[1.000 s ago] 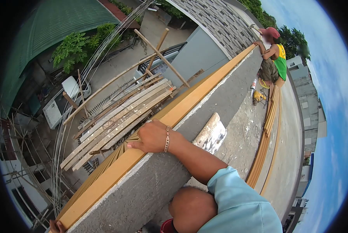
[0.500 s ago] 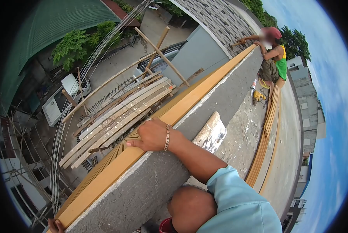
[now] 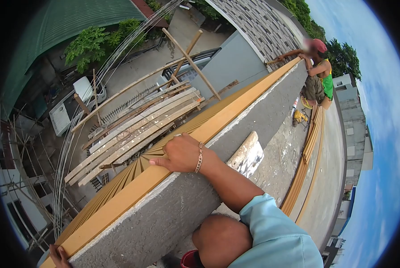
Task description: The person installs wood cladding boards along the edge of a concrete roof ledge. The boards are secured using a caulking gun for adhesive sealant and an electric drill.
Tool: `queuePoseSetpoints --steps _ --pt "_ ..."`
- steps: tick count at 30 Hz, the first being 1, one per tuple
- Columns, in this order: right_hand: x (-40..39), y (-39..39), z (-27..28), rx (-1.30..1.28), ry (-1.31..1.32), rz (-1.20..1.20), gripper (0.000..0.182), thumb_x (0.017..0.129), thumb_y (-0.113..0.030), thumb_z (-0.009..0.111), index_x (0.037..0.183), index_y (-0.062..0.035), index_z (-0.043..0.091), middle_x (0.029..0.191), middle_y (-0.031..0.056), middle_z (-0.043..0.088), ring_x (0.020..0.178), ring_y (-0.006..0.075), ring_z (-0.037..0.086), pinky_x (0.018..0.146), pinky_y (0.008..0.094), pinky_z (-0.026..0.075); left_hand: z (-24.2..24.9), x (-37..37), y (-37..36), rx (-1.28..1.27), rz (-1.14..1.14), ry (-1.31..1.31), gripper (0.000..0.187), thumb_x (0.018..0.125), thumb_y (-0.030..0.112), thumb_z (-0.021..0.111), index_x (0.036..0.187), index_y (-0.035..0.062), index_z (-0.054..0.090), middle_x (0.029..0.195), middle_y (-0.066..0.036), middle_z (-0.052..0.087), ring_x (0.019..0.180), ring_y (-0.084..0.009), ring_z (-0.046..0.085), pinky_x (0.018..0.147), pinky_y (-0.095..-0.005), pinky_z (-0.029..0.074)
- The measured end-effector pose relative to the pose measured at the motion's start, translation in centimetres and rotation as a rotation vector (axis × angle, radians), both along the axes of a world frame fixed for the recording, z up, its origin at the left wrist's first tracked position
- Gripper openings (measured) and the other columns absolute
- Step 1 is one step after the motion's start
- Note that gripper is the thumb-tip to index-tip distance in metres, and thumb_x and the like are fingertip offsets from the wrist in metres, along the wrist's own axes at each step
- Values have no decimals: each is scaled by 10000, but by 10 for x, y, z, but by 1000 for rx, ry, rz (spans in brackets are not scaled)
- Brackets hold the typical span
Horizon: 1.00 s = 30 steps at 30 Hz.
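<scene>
A long tan panel [image 3: 235, 110] with a ribbed outer face [image 3: 135, 173] runs along the outer edge of a grey cement parapet [image 3: 164, 210]. My right hand [image 3: 181, 153], with a chain bracelet on its wrist, is closed over the panel's top edge. Its thumb points left along the top, and its fingers bend over the far side, partly hidden. At the bottom left corner, my left hand [image 3: 58, 257] is cut off by the frame; its bent fingers grip the panel's near end. A paint-splattered whitish board [image 3: 247, 155] lies by my right forearm.
A co-worker [image 3: 318, 73] crouches at the panel's far end, hands near it. A yellow power drill [image 3: 299, 117] and a sealant tube [image 3: 294, 103] lie nearby. Long tan strips [image 3: 305, 169] lie on the roof floor. Beyond the parapet are scaffold planks [image 3: 137, 134], cables [image 3: 68, 178] and a drop.
The view has shifted slightly. My right hand remains on the panel, its thumb now stretched out a little more. More of the ribbed face shows below the hand.
</scene>
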State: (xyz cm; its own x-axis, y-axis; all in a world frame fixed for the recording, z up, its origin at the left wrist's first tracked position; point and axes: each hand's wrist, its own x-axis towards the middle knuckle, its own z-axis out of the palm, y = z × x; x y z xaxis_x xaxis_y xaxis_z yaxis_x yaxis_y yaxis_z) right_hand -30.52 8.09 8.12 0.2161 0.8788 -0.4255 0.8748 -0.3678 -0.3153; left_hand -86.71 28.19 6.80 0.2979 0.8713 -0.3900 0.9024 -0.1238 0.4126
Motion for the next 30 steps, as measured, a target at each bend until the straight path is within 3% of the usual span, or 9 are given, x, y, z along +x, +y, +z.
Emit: queuePoseSetpoints --steps 3,5,7,9,11,17,24,30 --pt "0 4 6 -112 32 -8 674 865 -590 426 700 20 663 722 224 633 787 375 628 852 467 431 4 5 -2 -2 -26 -20 251 926 239 540 873 -6 520 777 -95 551 729 -197 518 643 -323 436" --pt "0 5 8 -117 37 -3 676 867 -589 421 701 20 663 722 225 633 788 377 628 850 470 433 -5 -9 3 160 -216 -22 237 927 234 535 874 3 526 759 -95 536 712 -206 505 658 -335 428" --pt "0 4 7 -120 40 -2 678 870 -589 416 701 20 663 722 225 632 790 379 628 848 474 435 -1 -4 1 101 -151 -30 233 925 232 536 884 3 532 764 -96 542 723 -206 509 667 -334 429" --pt "-1 1 2 -1 -9 7 691 874 -596 421 598 9 610 593 202 580 657 375 601 748 450 463 -7 -6 1 43 -87 -38 229 923 230 537 894 3 539 770 -96 547 733 -206 514 675 -332 430" --pt "-1 1 3 -4 -7 15 689 874 -594 423 598 9 610 594 203 581 655 376 602 745 450 464 -31 -22 4 184 -29 -130 354 925 360 485 870 11 457 787 -80 417 786 -201 398 760 -328 325" --pt "0 1 2 -4 -4 15 677 872 -587 436 598 7 610 590 206 578 643 377 600 734 449 467 -27 -32 12 45 -75 -73 360 941 368 472 944 8 452 842 -83 416 832 -193 392 804 -320 325" --pt "0 1 0 9 -7 13 670 873 -581 437 591 3 608 575 204 568 626 380 591 719 452 467 -31 -29 6 118 -12 -164 369 938 374 469 922 7 443 837 -87 405 833 -206 392 809 -324 324" --pt "0 1 2 20 -7 24 673 878 -575 427 578 2 598 557 203 549 607 381 576 694 453 462 -28 -31 8 104 -67 -69 363 932 372 468 919 10 440 844 -97 407 846 -220 393 828 -327 320"
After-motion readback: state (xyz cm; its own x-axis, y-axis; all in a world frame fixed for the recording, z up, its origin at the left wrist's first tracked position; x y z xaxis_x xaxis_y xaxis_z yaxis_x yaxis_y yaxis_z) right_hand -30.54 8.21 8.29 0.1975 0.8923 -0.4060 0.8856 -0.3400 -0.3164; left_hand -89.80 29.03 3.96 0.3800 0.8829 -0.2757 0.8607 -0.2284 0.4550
